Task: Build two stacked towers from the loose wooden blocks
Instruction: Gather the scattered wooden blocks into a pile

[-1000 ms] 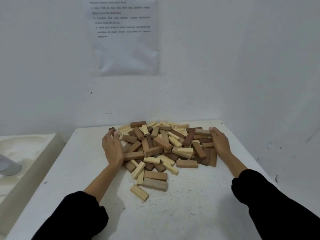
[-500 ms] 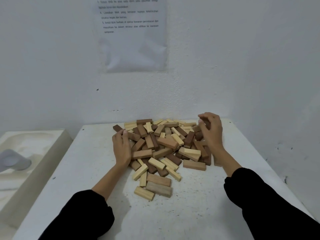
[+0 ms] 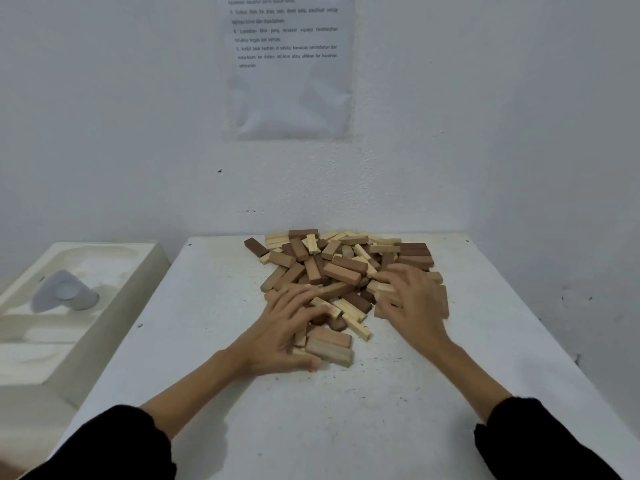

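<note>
- the loose pile of wooden blocks [image 3: 341, 268] lies on the far half of the white surface [image 3: 346, 410], dark and pale pieces crossing at all angles. no tower is started yet.
- the left grip [image 3: 287, 327], a bare hand, rests palm down on the near-left edge of the pile with its fingers splayed. it encloses no block that i can see.
- the right grip [image 3: 414, 301] lies over the pale blocks at the pile's near-right side, fingers spread and slightly bent. it looks open too, though blur softens the fingertips.
- the relation that matters: two tan blocks [image 3: 329, 346] sit side by side at the pile's near edge, just right of the left thumb, with their long axes running roughly across the view. the left grip is clearly the nearer one, and a short reach to the right with a pinch across the narrow sides should do it.
- the bare surface in front of both hands seems the likely building spot.
- hidden: the blocks under both palms, and the pile's lower layers. whether any fingertip already presses a block is hard to tell.
- the printed sheet [image 3: 287, 81] on the wall is cut off at the top.
</note>
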